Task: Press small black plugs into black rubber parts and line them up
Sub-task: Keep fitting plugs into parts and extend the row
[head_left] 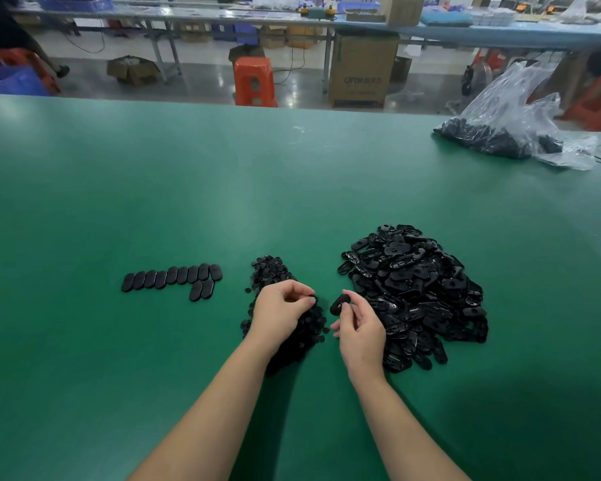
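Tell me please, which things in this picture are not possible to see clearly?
- Head view: any plug in the left hand; its curled fingers hide it.
- Part of the plug pile; the left hand and forearm cover it.
- Whether the rubber part in the right hand holds a plug; too small.
- Contents of the plastic bag; distant, behind the crumpled film.
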The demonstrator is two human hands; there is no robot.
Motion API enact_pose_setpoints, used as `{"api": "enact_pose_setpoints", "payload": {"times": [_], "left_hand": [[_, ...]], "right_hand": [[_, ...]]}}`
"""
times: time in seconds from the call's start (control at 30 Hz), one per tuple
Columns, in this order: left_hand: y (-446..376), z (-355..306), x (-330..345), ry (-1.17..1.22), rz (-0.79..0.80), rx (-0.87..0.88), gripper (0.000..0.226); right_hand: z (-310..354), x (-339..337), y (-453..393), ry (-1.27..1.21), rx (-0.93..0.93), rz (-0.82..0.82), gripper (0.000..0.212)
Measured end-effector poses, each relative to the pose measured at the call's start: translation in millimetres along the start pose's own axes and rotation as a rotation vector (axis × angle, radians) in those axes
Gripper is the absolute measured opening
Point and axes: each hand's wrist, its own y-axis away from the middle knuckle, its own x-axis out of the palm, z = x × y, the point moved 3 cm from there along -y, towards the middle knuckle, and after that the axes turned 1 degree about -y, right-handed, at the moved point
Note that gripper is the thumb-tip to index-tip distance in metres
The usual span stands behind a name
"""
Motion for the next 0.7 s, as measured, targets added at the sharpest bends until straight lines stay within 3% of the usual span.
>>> {"api": "enact_pose_setpoints", "payload": {"times": [0.23,0.7], "left_hand": [[8.3,-9.3,21.9,-0.130,-0.005,0.011,0.019],[16.1,-22.6,34.9,-0.138,-0.035,-0.043,0.012]], "right_hand": [[3.6,-2.2,2.0,0.007,-0.007,-0.034,0.015],[6.9,-3.0,2.2,0.107,-0.025,0.018,0.021]]}}
